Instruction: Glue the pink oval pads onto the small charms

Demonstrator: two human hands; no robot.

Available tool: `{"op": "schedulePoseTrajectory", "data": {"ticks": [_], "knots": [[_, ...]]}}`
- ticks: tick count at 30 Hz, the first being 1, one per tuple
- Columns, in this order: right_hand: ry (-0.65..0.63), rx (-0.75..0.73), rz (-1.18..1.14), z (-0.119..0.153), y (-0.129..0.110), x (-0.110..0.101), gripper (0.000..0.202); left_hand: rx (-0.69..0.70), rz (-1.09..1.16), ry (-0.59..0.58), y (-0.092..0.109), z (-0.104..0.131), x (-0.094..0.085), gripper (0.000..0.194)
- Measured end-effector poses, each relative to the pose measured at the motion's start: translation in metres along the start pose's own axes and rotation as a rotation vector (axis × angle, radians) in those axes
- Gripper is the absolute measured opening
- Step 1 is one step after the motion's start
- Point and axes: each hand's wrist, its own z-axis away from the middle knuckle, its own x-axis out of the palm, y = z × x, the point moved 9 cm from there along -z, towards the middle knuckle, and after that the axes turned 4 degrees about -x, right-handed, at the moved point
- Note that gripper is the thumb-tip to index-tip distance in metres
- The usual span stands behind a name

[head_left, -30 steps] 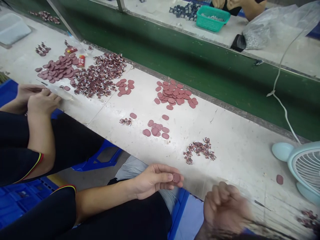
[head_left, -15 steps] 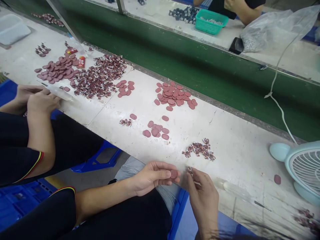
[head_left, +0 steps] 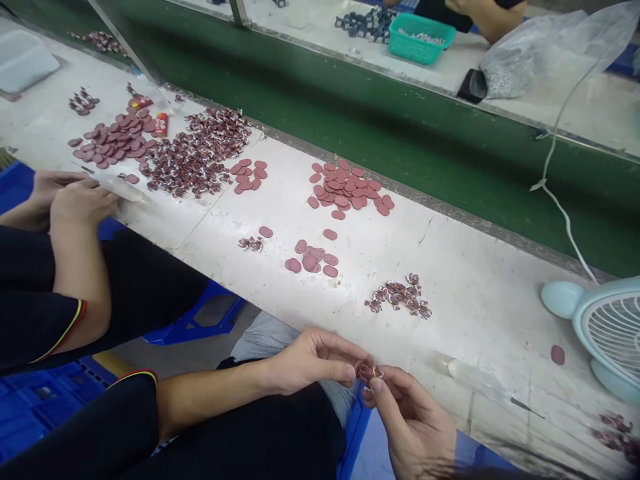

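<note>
Near the table's front edge my left hand (head_left: 320, 363) pinches a reddish-brown disc, mostly hidden by its fingertips. My right hand (head_left: 413, 413) meets it from the right, its thumb and fingers closed on a small brown-and-white part (head_left: 370, 375) that touches the disc. Beyond the hands lies a small pile of similar brown-and-white parts (head_left: 399, 297). Farther left are a small group of reddish oval discs (head_left: 313, 259) and a few parts (head_left: 251, 244). A larger pile of discs (head_left: 350, 187) sits near the table's back edge.
At the right stand a pale blue fan (head_left: 613, 327) and a clear tube with a thin dark tip (head_left: 480, 380). On the left, a co-worker's hands (head_left: 80, 197) are beside big piles of parts (head_left: 195, 157) and discs. A green basket (head_left: 420, 39) stands across the divider.
My right hand has moved down and left, bringing the small part against the disc. My left hand has shifted slightly right and down, so the two hands now meet.
</note>
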Motion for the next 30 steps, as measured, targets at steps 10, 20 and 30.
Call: {"op": "schedulePoseTrajectory", "data": {"ticks": [10,20,30], "knots": [[-0.006,0.028,0.039,-0.001,-0.003,-0.003,0.036,-0.048,0.029,0.116,-0.006,-0.001,0.0,0.055],[0.018,0.005,-0.016,-0.001,-0.001,0.001,0.035,-0.018,0.0,0.255,-0.011,0.003,-0.003,0.056],[0.043,-0.052,-0.049,-0.019,0.029,-0.017,0.031,0.066,-0.031,0.21,-0.008,-0.011,0.006,0.048]]}}
